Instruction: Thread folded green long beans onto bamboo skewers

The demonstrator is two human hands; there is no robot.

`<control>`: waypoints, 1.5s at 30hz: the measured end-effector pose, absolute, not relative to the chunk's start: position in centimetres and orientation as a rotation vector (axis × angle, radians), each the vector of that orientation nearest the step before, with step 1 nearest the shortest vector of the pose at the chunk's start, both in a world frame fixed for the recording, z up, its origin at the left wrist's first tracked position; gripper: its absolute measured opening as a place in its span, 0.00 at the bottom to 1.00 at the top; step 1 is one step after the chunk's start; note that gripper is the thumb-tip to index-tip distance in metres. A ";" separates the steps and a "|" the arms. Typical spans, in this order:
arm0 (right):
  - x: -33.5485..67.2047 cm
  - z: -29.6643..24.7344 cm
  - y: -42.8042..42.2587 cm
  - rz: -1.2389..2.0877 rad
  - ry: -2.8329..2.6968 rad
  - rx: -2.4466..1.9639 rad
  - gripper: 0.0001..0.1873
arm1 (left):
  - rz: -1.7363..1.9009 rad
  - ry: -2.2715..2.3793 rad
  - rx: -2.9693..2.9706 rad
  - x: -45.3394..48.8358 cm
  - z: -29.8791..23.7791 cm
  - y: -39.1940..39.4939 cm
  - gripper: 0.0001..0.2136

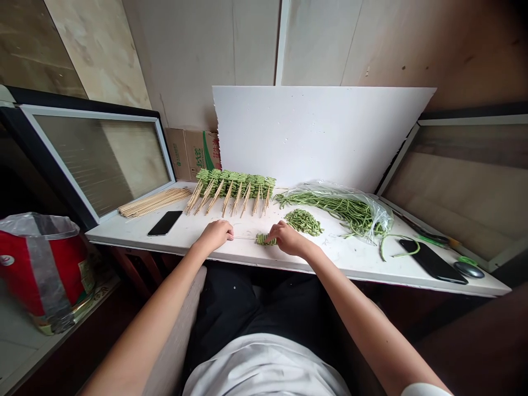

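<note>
My left hand (216,234) is closed on the end of a thin bamboo skewer (245,238) that lies along the white board. My right hand (286,237) pinches a small row of cut green bean pieces (263,239) threaded on that skewer. A heap of cut bean pieces (304,221) lies just behind my right hand. Finished bean skewers (233,187) are lined up at the back. Long whole beans (342,208) spill from a clear plastic bag (373,212) on the right.
A pile of bare skewers (154,202) and a black phone (165,223) lie at the left. A second phone (433,261), a mouse (468,269) and green-handled scissors (431,237) sit at the right. A red bucket (41,269) stands lower left. A white foam sheet (317,132) leans behind.
</note>
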State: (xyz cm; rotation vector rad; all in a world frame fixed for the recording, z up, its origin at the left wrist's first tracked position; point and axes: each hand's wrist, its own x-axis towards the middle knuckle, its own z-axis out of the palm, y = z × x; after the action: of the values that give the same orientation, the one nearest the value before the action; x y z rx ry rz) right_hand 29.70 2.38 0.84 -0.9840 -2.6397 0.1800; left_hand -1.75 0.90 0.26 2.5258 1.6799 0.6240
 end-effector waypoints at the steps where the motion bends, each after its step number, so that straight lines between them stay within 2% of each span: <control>1: 29.6 0.9 2.2 0.161 -2.653 -1.004 0.33 | 0.610 1.687 2.531 -1.7 0.3 0.9 0.07; 8: 28.9 1.7 1.0 0.138 -2.653 -1.035 0.31 | 0.506 1.719 2.462 -1.6 0.5 0.7 0.07; 17: 27.9 0.6 0.8 0.170 -2.616 -0.841 0.36 | 0.555 1.676 2.356 -1.9 0.2 0.9 0.07; 40: 28.0 -0.3 1.6 0.174 -2.593 -0.763 0.34 | 0.515 1.700 2.358 -1.8 0.2 1.0 0.08; 45: 29.7 1.0 2.4 0.156 -2.567 -0.882 0.33 | 0.507 1.698 2.361 -1.8 0.2 1.1 0.08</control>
State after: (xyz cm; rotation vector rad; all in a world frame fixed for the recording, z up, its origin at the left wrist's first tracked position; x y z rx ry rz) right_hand 29.73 2.40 1.01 -0.8822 -2.5674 0.1558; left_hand -1.82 1.09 0.15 2.3611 1.6981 0.5068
